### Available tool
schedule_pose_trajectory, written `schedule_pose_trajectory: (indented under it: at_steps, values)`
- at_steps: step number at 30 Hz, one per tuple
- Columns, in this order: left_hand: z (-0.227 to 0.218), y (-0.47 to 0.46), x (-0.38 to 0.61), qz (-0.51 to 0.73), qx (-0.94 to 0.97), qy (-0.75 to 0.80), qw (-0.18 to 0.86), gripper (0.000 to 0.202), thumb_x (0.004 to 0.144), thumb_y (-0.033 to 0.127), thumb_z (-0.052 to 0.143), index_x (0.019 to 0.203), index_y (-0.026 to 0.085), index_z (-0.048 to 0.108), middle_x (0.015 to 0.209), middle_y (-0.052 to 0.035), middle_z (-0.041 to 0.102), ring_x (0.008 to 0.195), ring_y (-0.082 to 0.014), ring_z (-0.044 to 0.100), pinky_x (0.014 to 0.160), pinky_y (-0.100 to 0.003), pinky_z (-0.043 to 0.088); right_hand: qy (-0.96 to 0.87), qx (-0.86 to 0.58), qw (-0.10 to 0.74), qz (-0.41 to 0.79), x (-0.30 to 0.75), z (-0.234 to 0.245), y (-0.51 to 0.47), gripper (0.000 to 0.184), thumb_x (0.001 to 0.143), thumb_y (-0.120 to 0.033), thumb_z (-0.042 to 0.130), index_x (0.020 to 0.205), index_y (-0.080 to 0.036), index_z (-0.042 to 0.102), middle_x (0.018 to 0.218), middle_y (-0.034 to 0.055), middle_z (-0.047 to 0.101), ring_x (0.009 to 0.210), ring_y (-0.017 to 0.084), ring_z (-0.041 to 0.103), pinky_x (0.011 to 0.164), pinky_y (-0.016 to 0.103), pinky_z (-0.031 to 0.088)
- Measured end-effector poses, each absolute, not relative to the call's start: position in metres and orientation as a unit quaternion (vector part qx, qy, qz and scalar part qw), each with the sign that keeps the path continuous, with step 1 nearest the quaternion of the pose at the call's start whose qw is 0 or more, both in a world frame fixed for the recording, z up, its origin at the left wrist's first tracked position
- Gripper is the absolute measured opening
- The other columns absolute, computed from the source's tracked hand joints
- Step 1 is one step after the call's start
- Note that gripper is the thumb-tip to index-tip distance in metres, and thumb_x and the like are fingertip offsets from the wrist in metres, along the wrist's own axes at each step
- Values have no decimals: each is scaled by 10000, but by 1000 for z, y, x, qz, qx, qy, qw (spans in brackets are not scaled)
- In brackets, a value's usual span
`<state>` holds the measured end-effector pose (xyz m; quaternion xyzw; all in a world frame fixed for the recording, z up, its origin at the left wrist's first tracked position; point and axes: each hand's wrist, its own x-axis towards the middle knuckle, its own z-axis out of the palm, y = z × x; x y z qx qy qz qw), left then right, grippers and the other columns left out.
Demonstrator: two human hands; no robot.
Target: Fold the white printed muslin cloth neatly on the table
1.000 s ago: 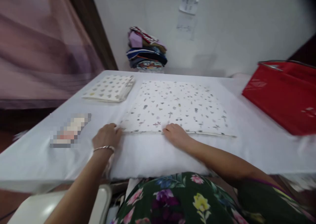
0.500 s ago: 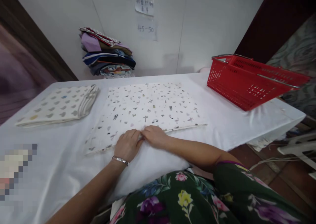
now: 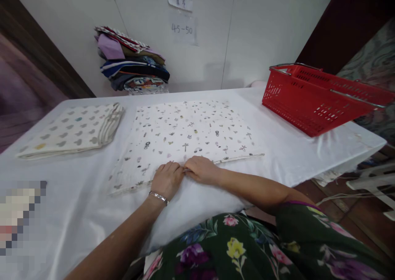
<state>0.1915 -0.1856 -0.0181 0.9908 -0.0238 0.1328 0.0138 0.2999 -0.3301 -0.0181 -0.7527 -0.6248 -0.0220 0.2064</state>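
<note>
A white cloth with small printed motifs [image 3: 188, 136] lies flat on the white-covered table [image 3: 77, 206]. My left hand [image 3: 167, 179], a bracelet on its wrist, and my right hand [image 3: 202, 169] rest side by side on the middle of the cloth's near edge, fingertips touching. Both have their fingers curled down onto the hem, seemingly pinching it; the grip itself is hidden under the fingers.
A folded cloth with grey hearts [image 3: 72, 129] lies at the left. A stack of folded fabrics [image 3: 131, 66] sits at the back against the wall. A red plastic basket [image 3: 321, 99] stands at the right end of the table. A blurred-out item [image 3: 18, 214] is near the left edge.
A second ago my hands were apart on the cloth's near edge; my left hand slid right until both met at its middle. The view swung to the right.
</note>
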Motion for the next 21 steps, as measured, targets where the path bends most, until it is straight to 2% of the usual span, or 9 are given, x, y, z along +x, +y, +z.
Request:
schedule_pose_trajectory:
  at_steps: [3,5,14,21]
  values:
    - [-20,-185,190,145,989,-26,21,212,858,253,453,793,204,649,842,-76,638,842,-224,559,730,-370,393,-617,-745,251,-31,319,-8,-361,162,894,-183,444,974,-167,584,996,66,629,954,173,534,840,314,427]
    - [-21,-185,190,148,988,-28,23,208,862,250,454,801,200,646,859,-74,640,852,-227,555,735,-369,386,-575,-774,260,-41,333,-3,-385,193,900,-178,431,959,-174,615,1005,74,630,969,175,537,830,316,441]
    - [-22,-186,189,152,988,-28,29,178,862,242,474,807,192,636,860,-70,632,857,-221,547,741,-361,372,-588,-785,193,-24,353,-8,-429,206,906,-229,469,985,-181,653,1005,89,625,957,179,539,806,329,454]
    - [-24,-185,188,161,986,-25,27,174,861,243,483,814,184,640,855,-68,633,844,-218,556,731,-359,388,-597,-784,145,-91,359,-4,-420,238,911,-182,429,861,-158,660,918,89,632,849,178,535,720,294,419]
